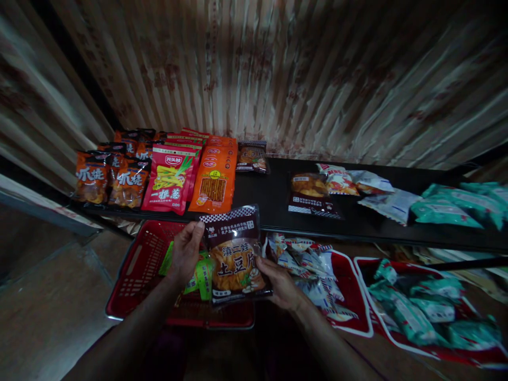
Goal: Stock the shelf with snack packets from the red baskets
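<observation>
And here are the two hands, with the brown packet (236, 259) between them, front face up, held over the near edge of the red basket. The left hand (184, 254) has its fingers closed in a pinch on the packet's upper left corner; the right hand (281, 283) closes its fingers on the lower right edge. Call that packet the clock's centre: it's in mid-air, on neither shelf nor basket floor, so I'd judge its handling only part done.

Just below, reaching out to nine o'clock, the red basket (135, 264) shows a few green packets (204, 278). Past three, the middle basket (353, 270) is loaded with white-and-blue packets (317, 275), and beyond it the right basket (413, 348) carries teal packets (416, 312). Plenty in the baskets, then!

Now the black shelf (273, 185). At ten o'clock, orange-and-black bags (129, 182); at eleven, red pouches (170, 180) and orange pouches (214, 182), overlapping neatly: that end looks settled. A matching brown packet (253, 157) lies just past twelve, another near two. Towards three, silver-and-blue bags (391, 203) and teal bags (448, 203) lie loosely, which looks less finished. Behind everything, a ribbed backing (297, 79).
</observation>
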The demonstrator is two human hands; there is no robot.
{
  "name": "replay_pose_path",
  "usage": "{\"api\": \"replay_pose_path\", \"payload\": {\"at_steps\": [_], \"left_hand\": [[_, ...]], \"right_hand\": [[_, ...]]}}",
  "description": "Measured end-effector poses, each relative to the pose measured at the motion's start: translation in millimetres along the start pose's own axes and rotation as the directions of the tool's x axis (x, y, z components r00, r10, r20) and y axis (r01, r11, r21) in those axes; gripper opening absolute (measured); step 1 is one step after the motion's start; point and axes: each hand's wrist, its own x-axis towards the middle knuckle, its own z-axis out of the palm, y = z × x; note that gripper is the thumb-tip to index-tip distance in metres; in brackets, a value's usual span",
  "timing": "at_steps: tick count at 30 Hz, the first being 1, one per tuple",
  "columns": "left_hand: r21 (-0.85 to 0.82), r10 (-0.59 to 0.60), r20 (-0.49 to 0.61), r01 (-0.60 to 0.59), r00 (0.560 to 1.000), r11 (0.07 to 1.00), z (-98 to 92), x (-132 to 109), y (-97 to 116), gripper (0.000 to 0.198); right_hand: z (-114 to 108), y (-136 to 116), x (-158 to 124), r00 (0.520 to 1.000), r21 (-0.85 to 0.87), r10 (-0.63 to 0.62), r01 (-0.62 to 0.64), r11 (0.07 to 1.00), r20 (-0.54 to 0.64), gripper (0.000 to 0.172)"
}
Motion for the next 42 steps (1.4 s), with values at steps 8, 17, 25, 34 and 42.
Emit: {"api": "replay_pose_path", "payload": {"at_steps": [8,17,25,34,42], "left_hand": [[-0.094,-0.032,-0.037,0.028,0.999,0.995,0.0,1.7,-2.6,0.037],[-0.051,-0.055,0.006,0.055,0.998,0.997,12.9,-2.5,-5.3,0.036],[-0.011,-0.099,0.064,0.099,0.993,0.995,26.4,-8.4,-13.0,0.035],[0.046,-0.077,0.057,0.075,0.995,0.996,32.9,-9.0,-19.8,0.037],[0.076,-0.063,0.107,0.055,0.992,0.996,29.2,-7.0,-27.2,0.033]], "right_hand": [[-2.2,3.2,2.8,0.999,-0.009,0.025,-0.024,1.000,0.038,0.036],[-9.2,-0.5,9.1,0.972,-0.021,-0.228,0.229,0.973,0.051,0.030],[-7.1,-9.6,12.2,0.935,0.020,-0.335,0.339,0.940,-0.116,0.023],[-11.3,-14.2,10.7,0.903,0.016,-0.364,0.378,0.926,-0.228,0.022],[-8.1,-21.4,5.9,0.902,0.027,-0.337,0.358,0.933,-0.271,0.025]]}}
